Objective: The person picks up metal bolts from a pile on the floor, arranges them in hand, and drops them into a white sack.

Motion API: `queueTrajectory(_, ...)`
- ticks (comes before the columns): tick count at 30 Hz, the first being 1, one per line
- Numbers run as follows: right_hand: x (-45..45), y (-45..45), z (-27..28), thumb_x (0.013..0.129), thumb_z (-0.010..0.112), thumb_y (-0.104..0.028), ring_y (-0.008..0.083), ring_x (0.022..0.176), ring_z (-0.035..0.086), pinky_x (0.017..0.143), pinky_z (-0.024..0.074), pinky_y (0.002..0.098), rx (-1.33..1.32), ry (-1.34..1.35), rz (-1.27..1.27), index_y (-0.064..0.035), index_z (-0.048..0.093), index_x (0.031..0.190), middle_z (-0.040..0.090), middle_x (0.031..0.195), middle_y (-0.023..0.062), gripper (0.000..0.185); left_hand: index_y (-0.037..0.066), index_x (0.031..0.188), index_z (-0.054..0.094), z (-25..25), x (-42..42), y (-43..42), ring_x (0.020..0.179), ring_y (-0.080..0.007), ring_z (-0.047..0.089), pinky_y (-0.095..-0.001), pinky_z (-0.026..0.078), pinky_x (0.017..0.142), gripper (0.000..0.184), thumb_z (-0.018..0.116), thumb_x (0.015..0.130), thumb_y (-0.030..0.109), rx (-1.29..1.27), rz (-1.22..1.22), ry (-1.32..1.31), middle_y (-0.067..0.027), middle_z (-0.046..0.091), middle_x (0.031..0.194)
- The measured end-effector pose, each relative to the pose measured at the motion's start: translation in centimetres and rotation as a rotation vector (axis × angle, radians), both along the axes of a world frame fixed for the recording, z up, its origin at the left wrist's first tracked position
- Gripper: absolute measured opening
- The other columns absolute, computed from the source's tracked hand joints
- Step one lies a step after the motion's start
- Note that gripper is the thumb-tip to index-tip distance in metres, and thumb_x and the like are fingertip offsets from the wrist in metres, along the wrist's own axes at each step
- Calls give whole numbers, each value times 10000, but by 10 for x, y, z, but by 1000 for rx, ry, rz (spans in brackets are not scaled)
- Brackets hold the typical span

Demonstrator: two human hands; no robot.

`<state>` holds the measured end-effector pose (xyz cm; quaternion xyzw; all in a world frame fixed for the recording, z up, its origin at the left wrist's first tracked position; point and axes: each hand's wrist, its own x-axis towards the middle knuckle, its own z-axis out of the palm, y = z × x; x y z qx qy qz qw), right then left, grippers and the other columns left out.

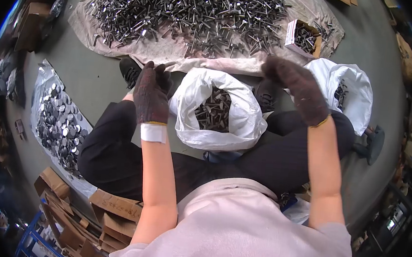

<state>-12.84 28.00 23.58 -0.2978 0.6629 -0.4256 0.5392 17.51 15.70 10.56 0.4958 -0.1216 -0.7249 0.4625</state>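
Observation:
My left hand (152,97), in a dark knitted glove with a white band at the wrist, is raised left of an open white woven sack (188,129). Its fingers are bent together; whatever they may hold is too small to make out. The sack between my legs contains dark metal bolts (216,111). My right hand (298,87), gloved alike, hovers right of the sack's mouth near the cloth's front edge. Its fingers curl inward, slightly blurred, and hide anything inside them. Beyond both hands, a big heap of metal bolts (192,10) covers a pale cloth (139,54).
A small carton (291,35) of bolts stands on the cloth at right. Another white sack (363,100) with metal parts leans by my right knee. Round metal discs (62,121) lie on plastic sheeting at left. Flattened cardboard boxes (115,211) are behind my left side.

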Motion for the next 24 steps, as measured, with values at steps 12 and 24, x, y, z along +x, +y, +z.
queueTrajectory(12,-68,-39,-30,854,726,-238,361,896,664,810,539,424,4,1110,649,-60,662,1175,692,972,160,372,75,1384,565,-136,-72,-76,1173,-408,604,-462,461,1037,624,712,833,329,-392,-843,-1137,-251,630,1263)
queueTrajectory(24,-80,-42,-19,805,741,-346,344,965,648,856,504,460,165,885,797,-48,642,1166,681,1029,140,479,421,1550,297,-142,-229,-92,1535,-442,65,-680,75,1182,981,773,707,581,-883,-1675,-1463,-177,57,1682)
